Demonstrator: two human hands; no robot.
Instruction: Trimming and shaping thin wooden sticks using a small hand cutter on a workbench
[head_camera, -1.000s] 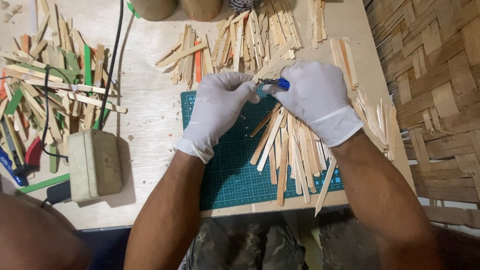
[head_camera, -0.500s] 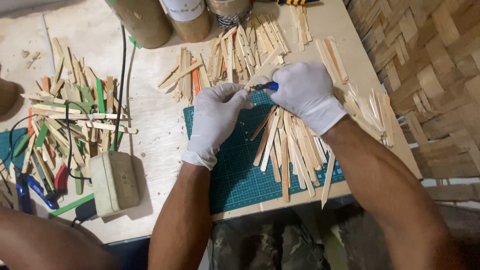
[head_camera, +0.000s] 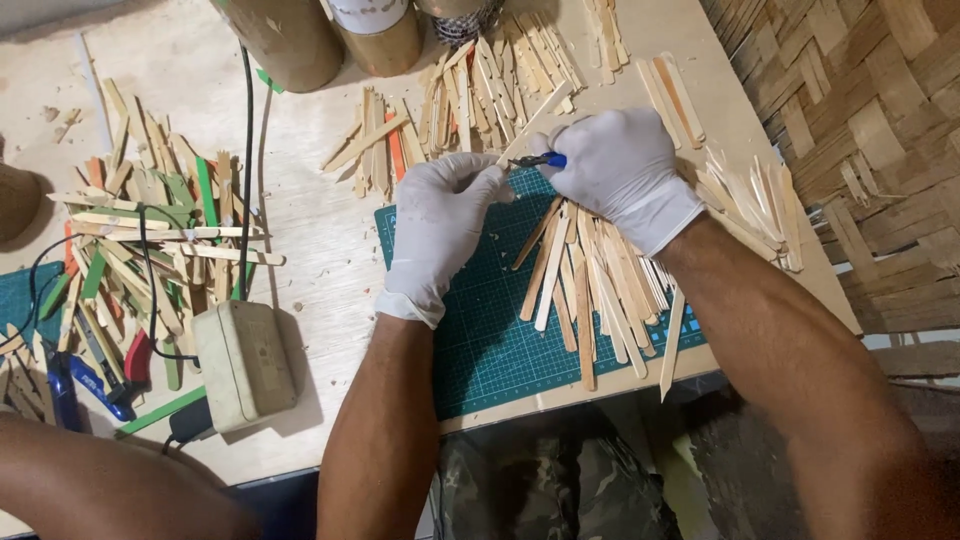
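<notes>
Far to the left of the grip, a heap of plain and coloured sticks (head_camera: 150, 240) is spread over the wooden table (head_camera: 310, 230), with blue-handled pliers (head_camera: 95, 385) at its near edge. A beige box (head_camera: 243, 365) with a black cable (head_camera: 247, 170) is seen nearer to the grip, still well to its left. Beyond it, two cardboard tubes (head_camera: 330, 35) are stood at the table's far edge.

The left hand (head_camera: 440, 230), in a white glove, is curled over the green cutting mat (head_camera: 480, 330), its fingertips pressed together on the end of a thin wooden stick (head_camera: 535, 122) that slants up and away from the grip. Just right of it, the gloved right hand (head_camera: 620, 170) is closed around a small blue-handled knife (head_camera: 540, 160), whose dark tip is pointed at the left fingertips; whether the blade touches the stick cannot be told.

Directly below the grip, a fan of pale sticks (head_camera: 590, 290) is laid on the mat. Behind the grip, further sticks (head_camera: 470, 110) are scattered. To the right of the right hand, another bundle of sticks (head_camera: 755, 205) is lodged at the table's edge, beside a woven bamboo wall (head_camera: 860, 130).
</notes>
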